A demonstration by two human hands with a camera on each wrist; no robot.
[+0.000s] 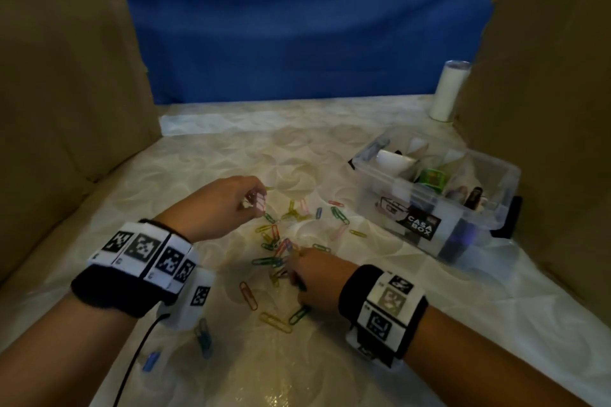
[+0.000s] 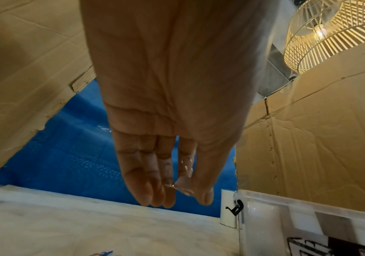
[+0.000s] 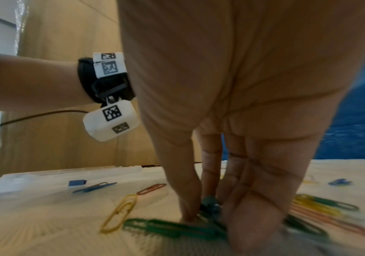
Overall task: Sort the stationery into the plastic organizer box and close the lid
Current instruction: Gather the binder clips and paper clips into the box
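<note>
Cardboard walls (image 1: 66, 82) are closing in both sides of a pale patterned surface (image 1: 211, 155), with a blue sheet (image 1: 297, 26) hanging across the back. Coloured paper clips (image 1: 281, 241) are lying scattered over the middle of the surface, and both hands are working among them. The left hand (image 1: 231, 205) is hovering above the far edge of the scatter, palm down, wrist raised, fingers hanging close together; in the left wrist view its thumb and forefinger are pinching a pale, nearly clear paper clip (image 2: 185, 173). The right hand (image 1: 314, 277) is reaching in low from the near right, fingers pointing down and bunched onto the thick of the pile, thumb and fingertips closing on a cluster of green clips (image 3: 177, 228) that is lying on the surface; whether any clip is off the surface I cannot tell. A yellow clip (image 3: 120, 213) is lying just beside that cluster. The clear plastic organizer box (image 1: 439, 198) is sitting open to the right, well apart from the hands, with a green item (image 1: 431, 177) in one compartment. A white cylinder (image 1: 449, 89) is standing at the far right corner.
</note>
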